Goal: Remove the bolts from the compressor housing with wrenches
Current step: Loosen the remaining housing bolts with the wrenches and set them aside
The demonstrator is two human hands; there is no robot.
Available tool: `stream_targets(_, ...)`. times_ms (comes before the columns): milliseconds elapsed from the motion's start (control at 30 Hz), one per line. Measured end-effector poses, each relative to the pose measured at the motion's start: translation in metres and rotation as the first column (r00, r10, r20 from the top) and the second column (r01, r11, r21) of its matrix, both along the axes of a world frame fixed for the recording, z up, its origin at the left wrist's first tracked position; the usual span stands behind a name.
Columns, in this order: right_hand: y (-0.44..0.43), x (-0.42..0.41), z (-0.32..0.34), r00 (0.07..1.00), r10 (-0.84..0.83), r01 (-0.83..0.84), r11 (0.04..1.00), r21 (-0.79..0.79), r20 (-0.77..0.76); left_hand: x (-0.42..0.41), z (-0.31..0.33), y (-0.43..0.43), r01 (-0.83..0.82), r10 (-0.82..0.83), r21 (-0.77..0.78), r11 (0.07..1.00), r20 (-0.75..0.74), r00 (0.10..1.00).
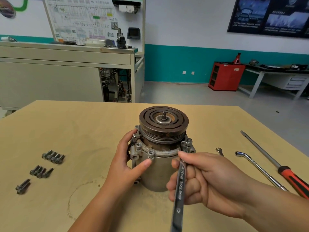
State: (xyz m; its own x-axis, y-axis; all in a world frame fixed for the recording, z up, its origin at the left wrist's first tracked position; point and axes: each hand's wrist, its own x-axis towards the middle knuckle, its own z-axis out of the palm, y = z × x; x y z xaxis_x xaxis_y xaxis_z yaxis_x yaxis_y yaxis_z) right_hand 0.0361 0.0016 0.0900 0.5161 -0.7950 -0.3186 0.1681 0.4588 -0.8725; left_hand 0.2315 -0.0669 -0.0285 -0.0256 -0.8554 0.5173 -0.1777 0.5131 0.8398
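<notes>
A grey metal compressor housing [157,171] stands upright mid-table, topped by a dark grooved pulley [163,121]. My left hand [127,163] grips its left side, thumb across the front and fingers behind the flange. My right hand [200,180] holds a steel wrench [179,186] whose ring end sits on a bolt [184,143] at the right of the flange. A second bolt [189,140] stands just behind it. Several removed bolts lie to the left in three groups, namely the far group [53,156], the middle group [41,171] and the near group [23,186].
On the wooden table [75,128], right of the housing, lie a small open-end wrench [219,151], an L-shaped socket wrench [257,168] and a long screwdriver with a red and black handle [291,180]. A grey workbench [66,72] stands beyond the far table edge.
</notes>
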Motion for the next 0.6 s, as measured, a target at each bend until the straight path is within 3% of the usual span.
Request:
stream_targets(167, -0.004, -0.019, 0.013, 0.99, 0.011, -0.01, 1.0, 0.002, -0.144, 0.001, 0.001, 0.0, 0.002, -0.002, 0.024, 1.0, 0.007, 1.0)
stream_targets(233, -0.013, -0.033, 0.02, 0.943, 0.106, -0.119, 0.993, -0.022, -0.314, 0.001, 0.001, 0.0, 0.003, -0.003, 0.028, 1.0, 0.01, 1.0)
stream_targets(267, -0.019, -0.04, 0.024, 0.874, 0.184, -0.22, 0.975, -0.029, -0.45, 0.001, 0.001, 0.0, 0.003, -0.003, 0.028, 1.0, 0.009, 1.0)
stream_targets(333, -0.036, -0.05, 0.036, 0.631, 0.311, -0.436, 0.9, 0.007, -0.71, 0.001, 0.001, 0.0, 0.004, -0.004, 0.028, 1.0, 0.008, 1.0)
stream_targets(467, -0.07, -0.053, 0.069, 0.17, 0.355, -0.632, 0.755, 0.175, -0.919, 0.001, -0.001, 0.0, 0.011, -0.011, 0.037, 0.999, 0.0, 1.0)
stream_targets(533, -0.085, -0.051, 0.076, -0.037, 0.213, -0.68, 0.71, 0.181, -0.976, 0.001, -0.001, 0.0, 0.012, -0.012, 0.037, 0.999, -0.01, 1.0)
stream_targets(567, -0.092, -0.053, 0.076, -0.088, 0.094, -0.717, 0.685, 0.129, -0.992, 0.001, 0.0, 0.0, 0.012, -0.011, 0.036, 0.999, -0.014, 1.0)
stream_targets(600, -0.097, -0.056, 0.074, -0.064, -0.023, -0.753, 0.657, 0.033, -0.998, 0.001, 0.0, 0.0, 0.014, -0.013, 0.036, 0.999, -0.017, 1.0)
